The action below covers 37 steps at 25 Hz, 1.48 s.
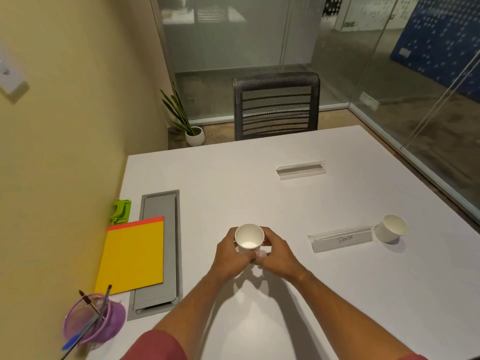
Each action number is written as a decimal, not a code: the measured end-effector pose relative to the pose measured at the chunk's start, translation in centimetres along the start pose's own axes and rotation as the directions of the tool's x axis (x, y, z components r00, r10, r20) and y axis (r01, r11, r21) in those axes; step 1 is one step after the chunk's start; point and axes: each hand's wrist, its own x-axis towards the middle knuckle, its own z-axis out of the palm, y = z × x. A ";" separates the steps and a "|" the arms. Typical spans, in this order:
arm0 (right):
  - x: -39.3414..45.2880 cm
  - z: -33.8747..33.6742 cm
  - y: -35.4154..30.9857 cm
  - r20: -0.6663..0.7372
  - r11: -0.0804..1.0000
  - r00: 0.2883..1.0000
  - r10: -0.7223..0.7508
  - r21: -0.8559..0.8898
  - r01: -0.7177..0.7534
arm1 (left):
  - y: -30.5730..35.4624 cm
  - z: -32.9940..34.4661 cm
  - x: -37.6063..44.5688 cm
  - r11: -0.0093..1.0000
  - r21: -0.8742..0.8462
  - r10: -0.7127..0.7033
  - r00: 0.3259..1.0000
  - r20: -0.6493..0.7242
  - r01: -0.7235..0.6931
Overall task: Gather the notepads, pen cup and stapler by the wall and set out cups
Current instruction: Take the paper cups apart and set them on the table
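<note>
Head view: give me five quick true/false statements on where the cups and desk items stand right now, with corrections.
1. Both hands are on one white paper cup. True: the left hand and the right hand wrap it from either side.
2. A second paper cup lies tipped on its side. False: it stands upright, next to the name card.
3. The yellow notepad is by the wall. True.
4. The green stapler sits on top of the notepad. False: it is on the table beyond the notepad's far edge.
5. The purple pen cup is empty. False: pens stand in it.
</note>
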 end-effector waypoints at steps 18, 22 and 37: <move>7.1 1.2 0.4 -0.282 0.997 0.958 0.061 -0.036 -0.074 | -2.1 -6.2 6.2 0.711 0.689 0.176 0.984 0.020 -0.141; 11.5 -0.4 1.5 -0.343 0.994 0.937 0.065 -0.064 -0.092 | -2.0 -5.6 9.7 0.566 0.818 0.212 0.977 -0.027 -0.100; 26.7 -3.5 3.2 -0.455 0.994 0.887 0.074 -0.035 -0.101 | -4.5 -3.7 18.6 0.538 0.839 0.287 0.954 -0.090 -0.082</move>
